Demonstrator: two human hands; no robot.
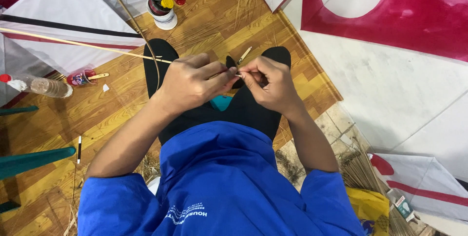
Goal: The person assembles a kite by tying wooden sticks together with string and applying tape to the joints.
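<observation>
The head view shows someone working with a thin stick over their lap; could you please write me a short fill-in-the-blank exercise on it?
1. The left hand and right hand pinch the end of a thin ____ stick.
2. The person wears a ____ shirt.
3. The clear plastic bottle lies on its side on the ____ floor.
4. The white cup stands ____ the hands in the picture.

Missing words: bamboo; blue; wooden; above

Wood-pattern floor (112, 104) strewn with thin bamboo splints (204, 29), a plastic bottle (41, 86) lying on its side, small red-rimmed cup (78, 77), paint pot (162, 8), black-and-white pen (79, 149), white kite (63, 26) spread flat
</observation>
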